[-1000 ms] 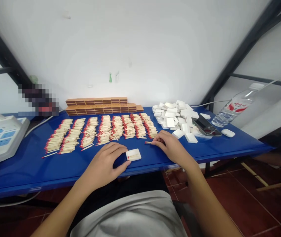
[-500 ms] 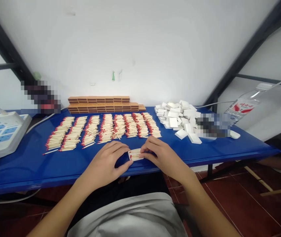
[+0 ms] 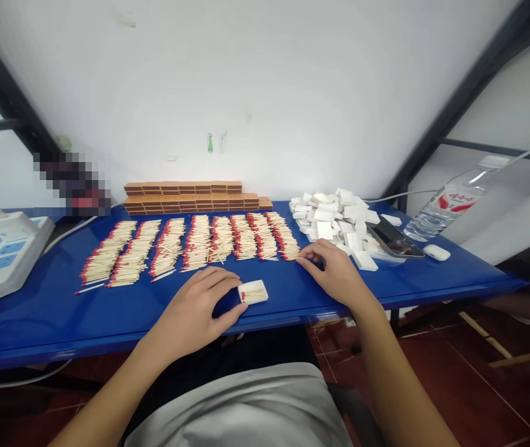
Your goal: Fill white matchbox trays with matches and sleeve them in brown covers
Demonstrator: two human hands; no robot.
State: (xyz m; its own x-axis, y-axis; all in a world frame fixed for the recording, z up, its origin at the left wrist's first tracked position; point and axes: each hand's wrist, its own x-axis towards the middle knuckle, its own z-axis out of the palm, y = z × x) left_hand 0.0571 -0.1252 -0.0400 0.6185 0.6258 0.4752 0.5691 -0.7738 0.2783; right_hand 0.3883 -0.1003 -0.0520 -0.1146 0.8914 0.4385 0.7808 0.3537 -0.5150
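Observation:
A small white matchbox tray (image 3: 259,300) lies on the blue table near its front edge, with a few red-tipped matches (image 3: 252,293) inside. My left hand (image 3: 204,304) steadies its left end between thumb and fingertips. Farther right, my right hand (image 3: 337,273) is closed in a pinch at the lower end of the rightmost row of matches (image 3: 283,236). Its fingertips touch the pale match ends there; how many they grip is hidden. More rows of matches (image 3: 197,242) spread leftward, red heads mostly to the left.
Stacked brown matchbox sleeves (image 3: 190,202) stand along the wall. A heap of white trays (image 3: 334,214) sits at the right, beside a phone (image 3: 395,238), a white earbud case (image 3: 436,252) and a water bottle (image 3: 449,202). A power strip (image 3: 7,254) occupies the left end.
My right hand has left the tray and moved right and away from me to the rightmost match row. My left hand stays at the tray.

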